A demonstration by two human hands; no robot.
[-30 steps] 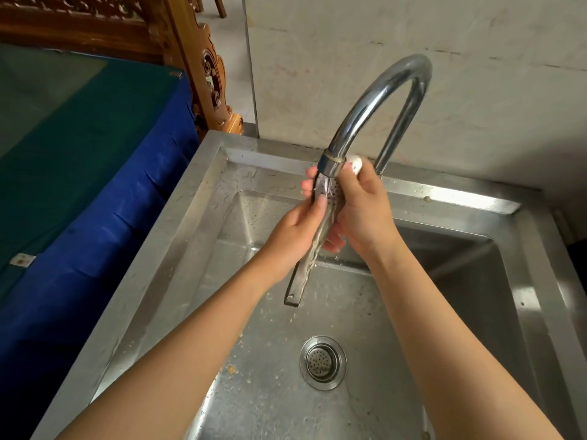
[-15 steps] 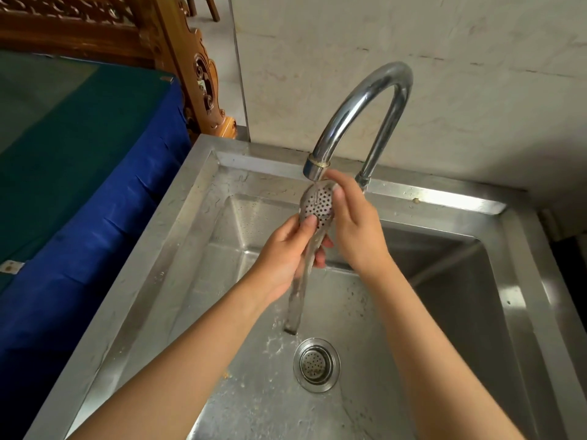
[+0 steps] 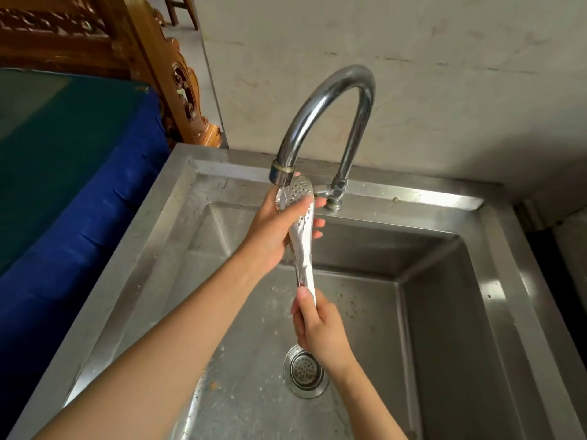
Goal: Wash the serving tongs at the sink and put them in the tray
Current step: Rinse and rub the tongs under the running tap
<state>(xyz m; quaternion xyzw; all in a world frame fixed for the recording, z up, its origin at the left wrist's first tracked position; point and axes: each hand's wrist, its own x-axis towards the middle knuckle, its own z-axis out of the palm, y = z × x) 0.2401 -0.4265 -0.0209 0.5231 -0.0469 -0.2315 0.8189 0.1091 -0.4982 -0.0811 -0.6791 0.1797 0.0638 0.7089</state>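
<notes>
Grip swapped vs 0.5 s ago: R hand (image 3: 319, 328) dropped from the head to the handle end and is now wrapped round it. L hand (image 3: 273, 231) moved up, fingers curled behind the perforated head. Tongs (image 3: 304, 252) sit near upright over the sink (image 3: 413, 198), head right under the tap spout (image 3: 282, 174) by the back edge, handle end above the drain (image 3: 305, 373). Water looks on. Prob. still mid-rinse, L now working the head. Tray not in view, placing not started.

Left hand (image 3: 270, 233) raised, fingers curled gripping; right hand (image 3: 322, 335) lower, fingers clenched.
</notes>
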